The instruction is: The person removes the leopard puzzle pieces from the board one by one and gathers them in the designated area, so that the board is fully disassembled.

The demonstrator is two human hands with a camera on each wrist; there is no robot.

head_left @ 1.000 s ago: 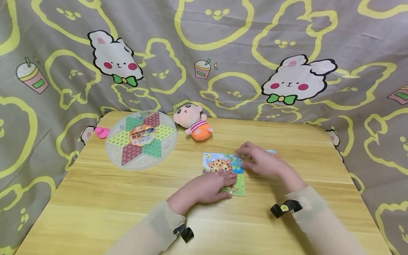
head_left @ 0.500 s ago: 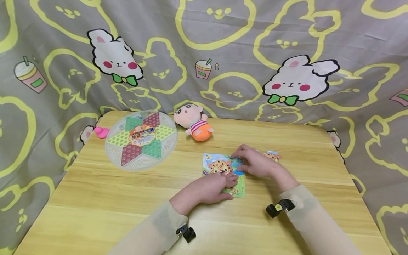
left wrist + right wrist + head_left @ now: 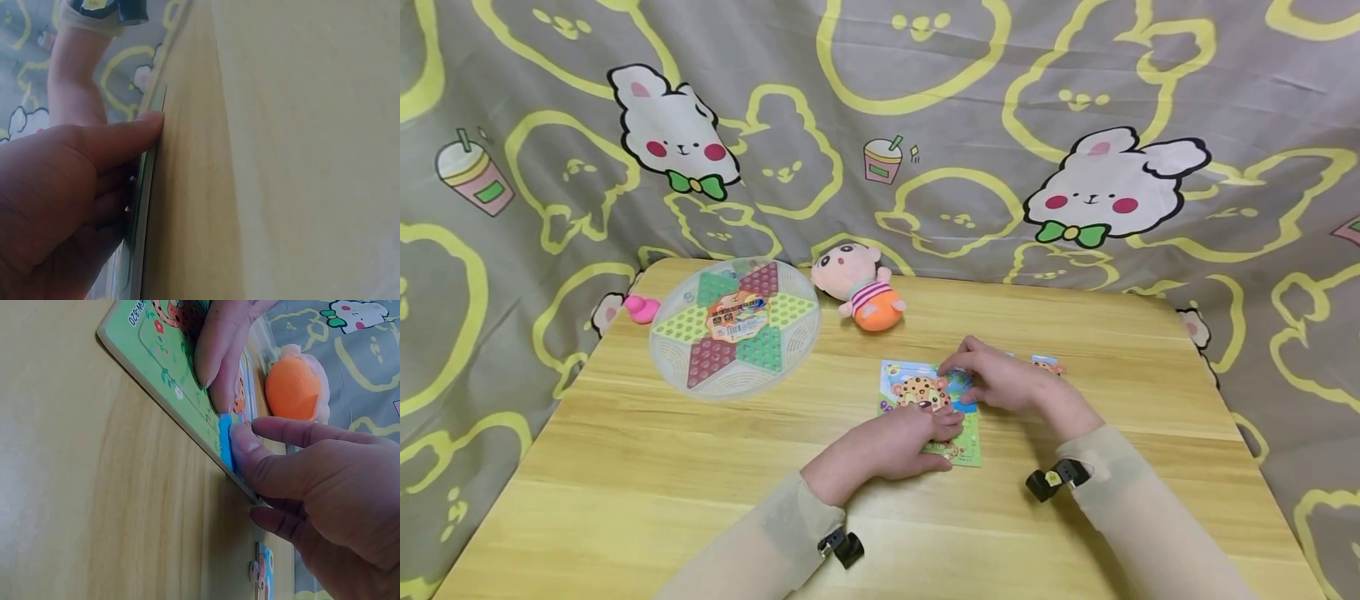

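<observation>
A jigsaw puzzle board [image 3: 917, 388] with a spotted leopard cub lies flat on the table. My left hand [image 3: 887, 440] rests on its lower part, fingers extended across the picture and thumb by the near edge; in the left wrist view the board [image 3: 145, 206] appears edge-on under that hand. At the board's upper right corner, my right hand [image 3: 1003, 379] pinches a blue-green puzzle piece [image 3: 957, 383] between thumb and fingers, against the board. Its thumb presses on a blue patch in the right wrist view. The fingers hide much of the piece.
Loose puzzle pieces [image 3: 1047, 365] lie just right of the right hand. Farther back are a plush doll [image 3: 868, 292] in orange shorts, a round Chinese checkers board [image 3: 733, 329] and a pink toy duck [image 3: 642, 309]. A patterned curtain [image 3: 955, 117] hangs behind the table [image 3: 662, 475].
My right hand has moved left, onto the board's upper right corner, and a loose piece beside it has come into fuller view. The left hand stays nearly in place on the board.
</observation>
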